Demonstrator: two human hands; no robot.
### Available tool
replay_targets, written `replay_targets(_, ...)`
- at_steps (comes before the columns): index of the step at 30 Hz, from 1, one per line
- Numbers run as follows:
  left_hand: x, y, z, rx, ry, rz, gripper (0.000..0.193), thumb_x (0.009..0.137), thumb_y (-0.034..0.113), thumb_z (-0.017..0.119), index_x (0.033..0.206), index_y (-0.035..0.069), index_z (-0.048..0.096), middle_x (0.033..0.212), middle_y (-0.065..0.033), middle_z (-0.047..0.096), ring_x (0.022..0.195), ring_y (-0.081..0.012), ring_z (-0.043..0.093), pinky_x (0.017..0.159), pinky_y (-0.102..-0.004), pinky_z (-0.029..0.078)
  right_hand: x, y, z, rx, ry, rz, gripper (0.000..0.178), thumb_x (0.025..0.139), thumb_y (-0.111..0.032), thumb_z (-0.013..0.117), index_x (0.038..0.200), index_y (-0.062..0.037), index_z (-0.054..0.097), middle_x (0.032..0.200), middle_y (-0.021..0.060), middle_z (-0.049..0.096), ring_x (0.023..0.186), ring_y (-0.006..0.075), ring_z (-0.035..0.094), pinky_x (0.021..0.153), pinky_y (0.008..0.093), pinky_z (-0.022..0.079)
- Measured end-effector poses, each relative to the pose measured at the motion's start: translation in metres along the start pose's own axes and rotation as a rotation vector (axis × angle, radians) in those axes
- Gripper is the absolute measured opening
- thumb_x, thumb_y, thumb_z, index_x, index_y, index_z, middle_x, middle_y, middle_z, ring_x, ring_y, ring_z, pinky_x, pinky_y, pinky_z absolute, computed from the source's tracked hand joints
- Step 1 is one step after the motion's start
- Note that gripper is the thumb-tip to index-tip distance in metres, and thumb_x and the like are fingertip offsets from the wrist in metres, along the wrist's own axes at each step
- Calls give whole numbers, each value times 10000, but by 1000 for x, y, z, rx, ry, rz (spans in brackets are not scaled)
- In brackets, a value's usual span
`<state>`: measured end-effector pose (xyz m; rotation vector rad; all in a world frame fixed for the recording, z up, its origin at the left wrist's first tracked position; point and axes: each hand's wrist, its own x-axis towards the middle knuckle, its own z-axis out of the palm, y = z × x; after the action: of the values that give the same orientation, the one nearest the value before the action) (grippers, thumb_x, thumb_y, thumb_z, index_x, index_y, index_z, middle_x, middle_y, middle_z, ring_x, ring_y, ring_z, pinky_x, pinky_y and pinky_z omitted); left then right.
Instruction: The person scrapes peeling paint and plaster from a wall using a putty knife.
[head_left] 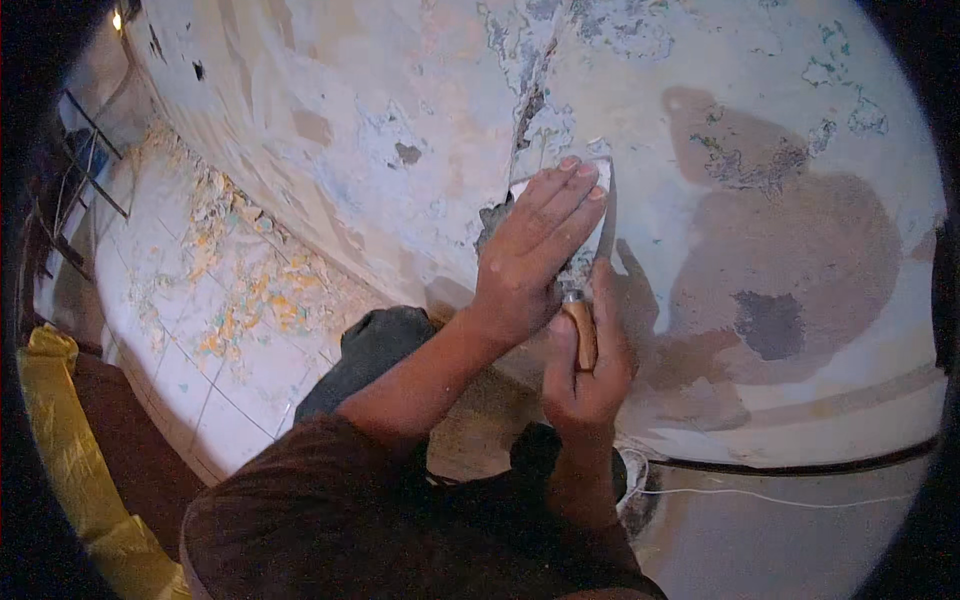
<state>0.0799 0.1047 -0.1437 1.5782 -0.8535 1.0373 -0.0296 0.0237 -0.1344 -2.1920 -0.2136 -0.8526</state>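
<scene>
My right hand (597,375) is closed around the wooden handle of a putty knife (586,340), its thumb along the handle. The knife's wide blade lies against a pale, peeling wall (430,60), next to a vertical crack (532,105). My left hand (535,240) lies flat over the blade with its fingers stretched out upward, covering most of it. Grey crumbly material shows on the blade just above the handle. A dark broken hole (490,222) in the plaster sits left of my left hand.
Paint flakes (270,290) litter the tiled floor along the wall's foot at left. Thin metal bars (95,125) stand at the far left, above a yellow cloth (80,450). A white cable (760,493) runs along the lower right. Brownish patches (790,250) mark the wall at right.
</scene>
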Motion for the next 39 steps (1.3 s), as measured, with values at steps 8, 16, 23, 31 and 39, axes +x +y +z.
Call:
replay_targets(8,10,3,-5,51,-17,8,414,796,40,608,1207,-2,619,1298,-188,571,1257,-357,510,1062,-474,384,13,2,3,57,115,-48,407,853,-57,626,1239,61,579,1059,233,670,915,322,679,841,380,520)
replay_targets(16,7,0,6,2,97,28,399,811,39,601,1207,-1,622,1293,-203,574,1254,-350,516,1070,-447,376,16,1,-6,-55,24,-57,426,841,-15,613,1261,42,577,1064,217,679,870,192,655,796,323,509)
replay_targets(23,4,8,3,83,55,20,372,841,35,595,1211,8,626,1295,-185,581,1270,-342,503,1090,-453,349,11,6,-9,25,21,-28,423,863,-41,615,1280,11,566,1137,235,643,995,337,669,843,377,522)
replay_targets(31,4,-7,10,98,79,50,410,784,23,622,1193,-11,627,1301,-192,569,1263,-368,500,1073,-467,366,15,20,3,98,86,-38,398,851,1,593,1246,41,589,1143,224,655,1005,229,648,862,331,498)
replay_targets(39,3,0,16,116,162,84,399,799,23,618,1197,-15,624,1293,-203,572,1261,-373,501,1070,-465,368,16,22,-9,44,18,-33,408,843,9,611,1248,46,582,1177,215,644,1059,221,631,905,332,482)
